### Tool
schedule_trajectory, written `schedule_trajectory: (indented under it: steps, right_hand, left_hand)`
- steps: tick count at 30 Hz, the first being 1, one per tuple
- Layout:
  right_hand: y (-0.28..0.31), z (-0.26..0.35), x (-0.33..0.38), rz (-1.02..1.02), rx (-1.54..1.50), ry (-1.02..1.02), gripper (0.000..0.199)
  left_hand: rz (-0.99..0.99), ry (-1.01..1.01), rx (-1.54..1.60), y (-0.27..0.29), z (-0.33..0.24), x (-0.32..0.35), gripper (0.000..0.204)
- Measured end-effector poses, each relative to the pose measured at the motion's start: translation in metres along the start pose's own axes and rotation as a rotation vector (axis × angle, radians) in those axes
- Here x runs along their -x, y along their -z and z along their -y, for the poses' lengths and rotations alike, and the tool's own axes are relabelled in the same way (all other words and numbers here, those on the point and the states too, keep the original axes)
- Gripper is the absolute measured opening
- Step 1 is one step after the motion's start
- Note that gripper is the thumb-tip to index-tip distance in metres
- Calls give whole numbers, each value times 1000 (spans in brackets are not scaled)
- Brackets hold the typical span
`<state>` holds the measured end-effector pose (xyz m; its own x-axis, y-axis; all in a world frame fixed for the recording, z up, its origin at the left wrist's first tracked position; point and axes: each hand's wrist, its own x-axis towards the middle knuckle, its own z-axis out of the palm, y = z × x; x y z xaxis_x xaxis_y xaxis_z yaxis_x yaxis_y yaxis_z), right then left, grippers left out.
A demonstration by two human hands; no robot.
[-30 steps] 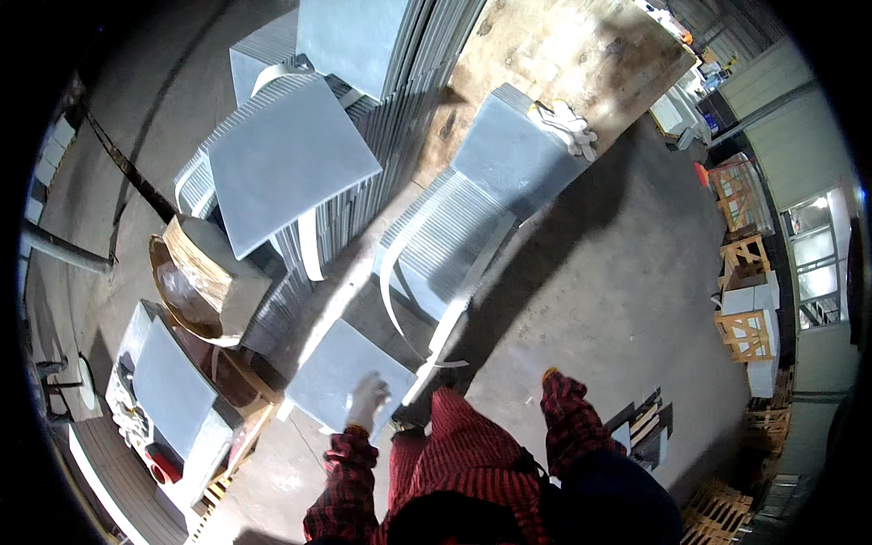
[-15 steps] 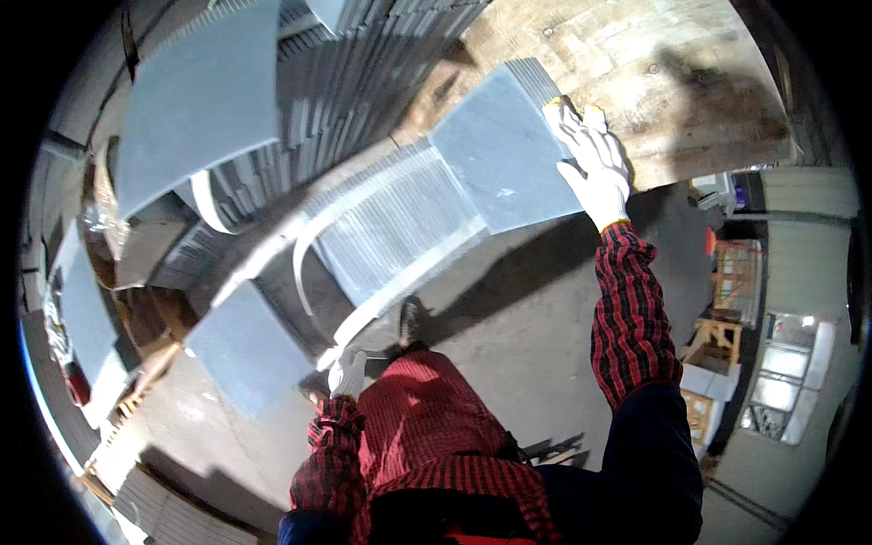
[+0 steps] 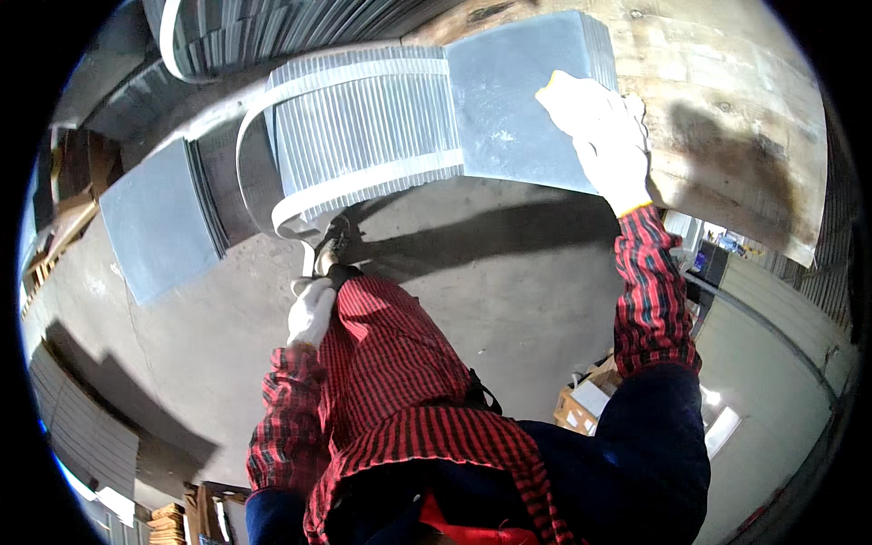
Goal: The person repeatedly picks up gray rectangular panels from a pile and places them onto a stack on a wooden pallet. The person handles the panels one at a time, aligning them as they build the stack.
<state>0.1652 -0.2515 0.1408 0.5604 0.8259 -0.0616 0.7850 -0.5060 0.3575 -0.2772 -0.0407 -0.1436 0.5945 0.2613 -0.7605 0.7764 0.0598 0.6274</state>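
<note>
My left hand, in a white knit glove, is closed on the loose end of a pale flat strap. The strap bends up in a loop and runs along a row of thin grey slabs standing on edge, at their near and far sides. My right hand, also in a white glove, lies over a tilted stack of larger-faced grey slabs at the row's right end. Its fingers look stretched across the front slab's face and side; some fingertips are hard to make out in the glare.
A worn wooden board lies under and right of the stack. More grey slabs lean at the left, and a long dark row stands at the far side. A cardboard box sits on the concrete floor near my right arm.
My view has shifted, so the slab row sits higher and the far row is mostly out of frame. My right hand has moved inward over the front slab's face; the left still holds the strap.
</note>
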Motion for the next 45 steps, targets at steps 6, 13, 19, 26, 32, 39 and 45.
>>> schedule_trajectory:
  steps: [6,13,19,26,32,39,45]
  right_hand:
    - [-17,17,-8,4,-9,4,40]
    - [-61,4,-22,86,372,57,48]
    - [-71,19,-81,-22,349,153,51]
    - [-133,70,-154,-83,385,192,25]
    - [-161,130,-93,233,74,152,14]
    - [-137,92,8,634,-12,225,19]
    - [-39,90,-82,667,225,425,19]
  left_hand:
    - [-112,70,212,15,35,26,39]
    - [-81,138,134,-9,61,59,40]
    - [-166,159,337,-38,74,57,39]
    - [-222,165,580,-101,44,10,41]
    - [-151,27,645,-152,-8,-13,39]
    - [-156,-8,648,-138,-16,2,38]
    - [-357,133,669,-143,39,12,36]
